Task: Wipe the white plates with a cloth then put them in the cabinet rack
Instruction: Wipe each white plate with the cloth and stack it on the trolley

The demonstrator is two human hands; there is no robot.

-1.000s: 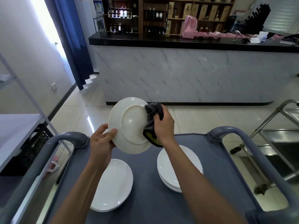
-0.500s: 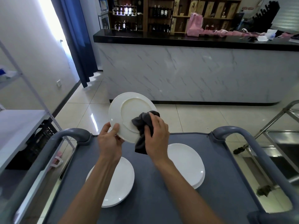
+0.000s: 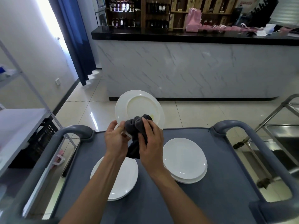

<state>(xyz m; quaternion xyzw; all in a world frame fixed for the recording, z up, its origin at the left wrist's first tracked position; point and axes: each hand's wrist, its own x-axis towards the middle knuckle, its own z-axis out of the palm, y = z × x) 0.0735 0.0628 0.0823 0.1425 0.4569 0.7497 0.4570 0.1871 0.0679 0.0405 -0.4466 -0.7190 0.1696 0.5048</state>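
Note:
A white plate is held tilted above the far end of the grey cart, its top face toward me. My left hand grips its lower left rim. My right hand holds a dark grey cloth pressed on the plate's lower edge, the cloth hanging down between both hands. Two stacks of white plates lie on the cart: one stack under my left forearm, the other stack to the right.
The cart has raised grey handles on the left and right. A marble-fronted bar counter stands ahead across the tiled floor. A metal shelf unit is at my left, a steel trolley at my right.
The plate has been turned from its underside to its top face and lowered. My right hand with the cloth moved from the plate's right rim down to its lower edge.

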